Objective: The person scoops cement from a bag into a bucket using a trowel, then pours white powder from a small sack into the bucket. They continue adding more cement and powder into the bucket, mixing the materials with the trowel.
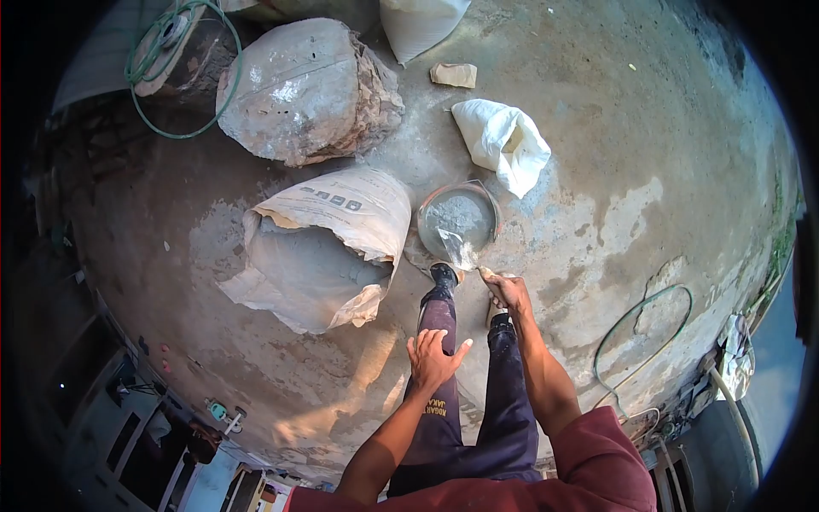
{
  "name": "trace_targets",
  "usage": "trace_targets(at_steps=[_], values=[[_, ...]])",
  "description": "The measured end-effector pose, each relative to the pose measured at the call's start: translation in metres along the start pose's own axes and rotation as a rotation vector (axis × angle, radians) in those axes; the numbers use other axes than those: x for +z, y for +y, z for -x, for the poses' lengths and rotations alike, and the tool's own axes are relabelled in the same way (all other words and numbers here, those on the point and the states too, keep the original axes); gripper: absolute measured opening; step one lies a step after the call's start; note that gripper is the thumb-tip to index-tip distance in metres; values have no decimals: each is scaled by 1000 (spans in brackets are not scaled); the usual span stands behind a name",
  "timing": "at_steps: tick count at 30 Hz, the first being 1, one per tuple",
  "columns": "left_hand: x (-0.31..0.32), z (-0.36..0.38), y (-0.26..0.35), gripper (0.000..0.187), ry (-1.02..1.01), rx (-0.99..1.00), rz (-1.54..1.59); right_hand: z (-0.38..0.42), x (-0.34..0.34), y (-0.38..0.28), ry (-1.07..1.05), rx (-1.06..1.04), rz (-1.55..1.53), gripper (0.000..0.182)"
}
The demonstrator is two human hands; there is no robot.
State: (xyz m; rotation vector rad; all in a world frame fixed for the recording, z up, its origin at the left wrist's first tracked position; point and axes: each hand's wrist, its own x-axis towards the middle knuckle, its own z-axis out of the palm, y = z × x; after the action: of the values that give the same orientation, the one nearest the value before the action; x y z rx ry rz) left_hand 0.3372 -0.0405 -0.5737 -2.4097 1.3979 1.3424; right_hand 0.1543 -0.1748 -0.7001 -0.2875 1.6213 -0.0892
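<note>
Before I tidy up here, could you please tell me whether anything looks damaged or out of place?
Yes, the large paper sack left of the round container is raggedly torn open, leaving its grey powder exposed. Pale patches mark the ground; I cannot tell whether they are spilled powder.

Dressed carefully for work in a dark red short-sleeved shirt [597, 461] and dark trousers [508, 418] with yellow lettering [437, 404].

A large pale block [294, 94] and (upper left) green hose [139, 73]
</note>
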Motion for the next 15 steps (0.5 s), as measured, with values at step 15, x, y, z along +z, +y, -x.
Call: trace_targets(at_steps=[15], values=[[-24,-30,-25,55,54,199,119,214,132,-177,-339,-1020,1044,34]])
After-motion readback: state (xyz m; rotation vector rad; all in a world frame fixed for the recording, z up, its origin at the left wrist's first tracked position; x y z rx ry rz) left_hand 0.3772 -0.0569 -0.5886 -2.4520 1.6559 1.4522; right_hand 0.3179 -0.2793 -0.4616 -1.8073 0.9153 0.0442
